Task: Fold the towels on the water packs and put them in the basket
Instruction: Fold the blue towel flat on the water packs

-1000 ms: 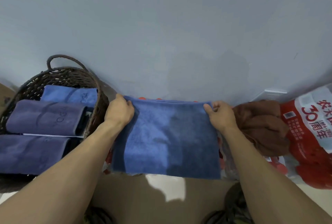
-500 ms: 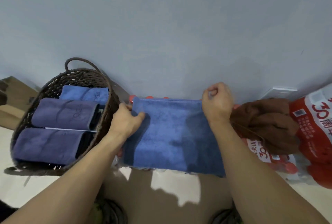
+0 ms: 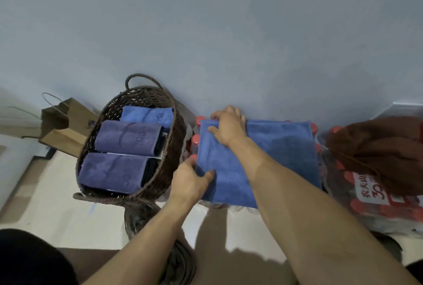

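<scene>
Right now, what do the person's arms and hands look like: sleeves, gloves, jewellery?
Both forearms are bare up to the frame edge; no sleeves show. The left hand and right hand wear no gloves. No watch, ring or wristband is visible.

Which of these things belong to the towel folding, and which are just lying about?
Part of the job:
blue towel
brown towel
water packs
basket with folded towels
left hand
right hand

Lying about:
paper bag
</scene>
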`<move>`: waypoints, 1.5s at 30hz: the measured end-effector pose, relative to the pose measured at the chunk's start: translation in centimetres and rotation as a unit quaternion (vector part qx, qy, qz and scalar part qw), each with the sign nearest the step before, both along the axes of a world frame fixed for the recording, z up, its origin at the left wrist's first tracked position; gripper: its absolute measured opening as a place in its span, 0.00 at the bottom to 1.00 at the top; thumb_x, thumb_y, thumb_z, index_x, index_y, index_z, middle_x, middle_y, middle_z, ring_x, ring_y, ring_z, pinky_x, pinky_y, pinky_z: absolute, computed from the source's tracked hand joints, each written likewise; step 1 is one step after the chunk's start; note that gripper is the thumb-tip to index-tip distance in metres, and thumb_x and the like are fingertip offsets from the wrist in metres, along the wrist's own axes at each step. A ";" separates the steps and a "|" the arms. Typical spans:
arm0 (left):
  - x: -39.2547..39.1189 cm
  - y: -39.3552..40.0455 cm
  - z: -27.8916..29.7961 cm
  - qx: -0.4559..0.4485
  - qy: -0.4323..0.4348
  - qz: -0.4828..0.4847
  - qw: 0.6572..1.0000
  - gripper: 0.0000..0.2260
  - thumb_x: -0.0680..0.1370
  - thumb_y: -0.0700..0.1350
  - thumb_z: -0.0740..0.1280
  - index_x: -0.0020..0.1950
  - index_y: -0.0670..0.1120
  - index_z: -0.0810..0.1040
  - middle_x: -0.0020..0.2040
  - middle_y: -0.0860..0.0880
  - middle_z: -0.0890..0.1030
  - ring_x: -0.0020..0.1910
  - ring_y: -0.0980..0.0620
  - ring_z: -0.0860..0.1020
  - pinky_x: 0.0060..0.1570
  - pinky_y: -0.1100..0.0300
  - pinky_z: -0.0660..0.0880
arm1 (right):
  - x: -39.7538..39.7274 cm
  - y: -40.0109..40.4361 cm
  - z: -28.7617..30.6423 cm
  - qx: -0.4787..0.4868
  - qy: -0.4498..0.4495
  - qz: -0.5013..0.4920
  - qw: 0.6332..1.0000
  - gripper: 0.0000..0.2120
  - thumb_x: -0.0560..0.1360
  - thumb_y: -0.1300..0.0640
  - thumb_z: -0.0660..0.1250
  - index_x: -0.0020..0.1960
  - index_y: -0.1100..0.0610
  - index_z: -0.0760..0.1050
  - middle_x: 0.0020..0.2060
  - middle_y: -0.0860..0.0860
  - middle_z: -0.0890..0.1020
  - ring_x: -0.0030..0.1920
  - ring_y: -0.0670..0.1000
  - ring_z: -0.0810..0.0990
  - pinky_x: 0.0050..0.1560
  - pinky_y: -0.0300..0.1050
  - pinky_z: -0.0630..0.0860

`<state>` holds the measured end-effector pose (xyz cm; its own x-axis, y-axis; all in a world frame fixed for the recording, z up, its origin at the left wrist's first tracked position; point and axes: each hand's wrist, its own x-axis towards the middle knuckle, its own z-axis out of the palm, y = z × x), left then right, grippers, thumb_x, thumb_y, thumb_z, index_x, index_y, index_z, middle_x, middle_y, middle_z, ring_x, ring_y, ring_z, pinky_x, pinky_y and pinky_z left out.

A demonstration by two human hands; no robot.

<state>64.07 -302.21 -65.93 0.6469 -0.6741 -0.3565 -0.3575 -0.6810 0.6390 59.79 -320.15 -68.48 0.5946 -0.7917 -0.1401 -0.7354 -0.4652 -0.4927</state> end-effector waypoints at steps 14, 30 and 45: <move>-1.9 6.1 2.2 -0.095 0.076 -0.035 0.992 0.11 0.73 0.40 0.75 0.52 0.45 0.76 0.43 0.47 0.80 0.38 0.55 0.78 0.41 0.66 0.74 | 0.1 -0.9 0.2 0.041 -0.029 -0.013 0.999 0.05 0.75 0.49 0.70 0.50 0.47 0.79 0.56 0.51 0.77 0.62 0.56 0.72 0.63 0.50 0.63; -2.2 6.7 1.5 -0.205 -0.016 -0.039 0.978 0.03 0.77 0.48 0.70 0.46 0.53 0.77 0.45 0.57 0.80 0.49 0.59 0.77 0.48 0.72 0.69 | 1.0 -1.4 -0.7 0.056 -0.035 -0.049 0.997 0.10 0.73 0.43 0.72 0.39 0.46 0.75 0.44 0.44 0.75 0.57 0.52 0.75 0.53 0.45 0.61; -1.0 8.5 1.0 -0.087 0.162 -0.130 0.974 0.05 0.75 0.49 0.74 0.41 0.49 0.83 0.40 0.51 0.83 0.35 0.51 0.80 0.39 0.62 0.76 | 1.8 -2.2 -0.4 0.065 -0.022 -0.071 0.995 0.07 0.75 0.45 0.70 0.43 0.47 0.76 0.53 0.47 0.81 0.58 0.54 0.77 0.59 0.48 0.67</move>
